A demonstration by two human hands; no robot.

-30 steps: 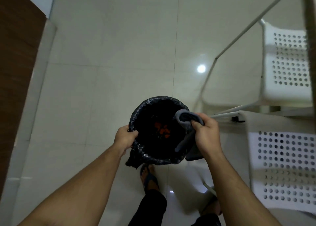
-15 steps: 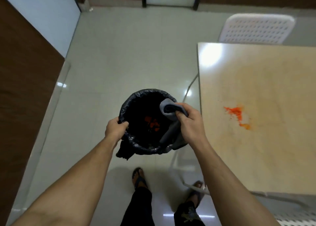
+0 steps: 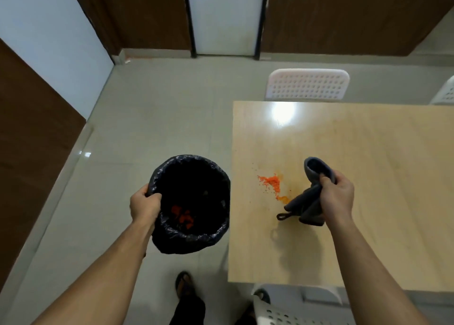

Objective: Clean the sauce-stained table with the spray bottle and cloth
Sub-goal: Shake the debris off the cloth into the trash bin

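Note:
My right hand grips a bunched grey cloth above the light wooden table, just right of an orange-red sauce stain. A small loop hangs from the cloth's lower end. My left hand holds the rim of a bin lined with a black bag, held beside the table's left edge. Orange bits lie at the bottom of the bin. No spray bottle is in view.
A white perforated chair stands at the table's far side, another chair at its near edge, and part of a third at far right. Pale tiled floor lies to the left. My sandalled foot is below the bin.
My right hand has carried the cloth from over the bin's rim rightward to above the table by the stain. The view has risen from the floor to the table.

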